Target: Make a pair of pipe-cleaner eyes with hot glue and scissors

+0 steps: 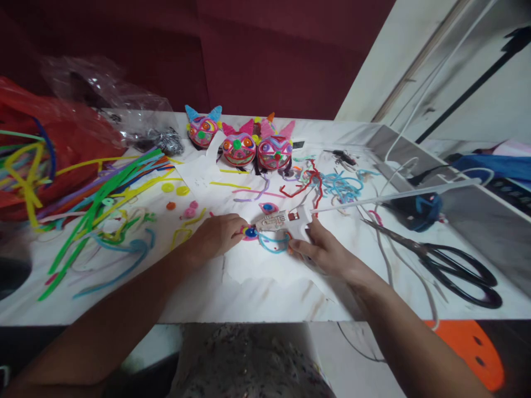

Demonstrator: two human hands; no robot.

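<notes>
My right hand (323, 246) is wrapped round the grip of a white hot glue gun (286, 219), whose nozzle points left. A long glue stick (373, 196) juts from the gun's back end. In my left hand (219, 235), the fingertips pinch a small pipe-cleaner eye piece (251, 232) with a blue centre and a pink and yellow edge. The nozzle is close to this piece; whether they touch I cannot tell. Behind the gun lies a similar eye piece (269, 208). A light blue pipe-cleaner curve (274, 243) lies below the gun on white paper (257, 271).
Several finished pipe-cleaner animal heads (275, 152) stand at the back. Loose green pipe cleaners (99, 204) and a red plastic bag (78, 127) are on the left. Black-handled scissors (440, 260) lie on the right, near a power cord (385, 260). Light blue scraps (342, 185) lie behind.
</notes>
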